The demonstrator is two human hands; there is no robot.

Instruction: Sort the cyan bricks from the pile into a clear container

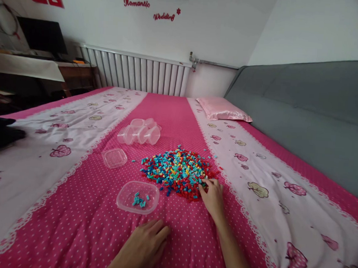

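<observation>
Reaching into the near right edge of the bead pile [178, 171], right hand [213, 195] has fingertips [202, 187] bunched among the red pieces; cannot tell if a bead is pinched. Left hand [143, 246] lies flat on the pink bedspread [77, 221], fingers together, empty, just below the clear tray [138, 197] holding a few blue beads. Tray sits left of the pile's near edge. Lid [114, 157] and stacked clear cups [140, 132] lie farther back.
</observation>
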